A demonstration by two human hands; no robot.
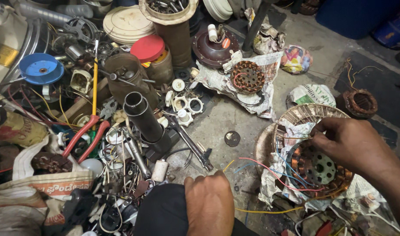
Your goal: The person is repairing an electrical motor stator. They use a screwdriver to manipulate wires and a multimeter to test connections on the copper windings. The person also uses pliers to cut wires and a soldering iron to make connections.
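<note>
My right hand reaches in from the right over a copper-wound fan stator that lies on crumpled newspaper inside a round metal cover. Its thumb and fingers pinch a thin stiff wire at the stator's upper left edge. Red and blue leads trail from the winding to the left. My left hand rests at the bottom centre on dark cloth, fingers curled under, with nothing visible in it.
A second stator sits on newspaper further back, and a loose copper coil lies at the right. The left side is a heap of parts: red-handled cutters, a black pipe, a blue disc, a red lid, a white capacitor.
</note>
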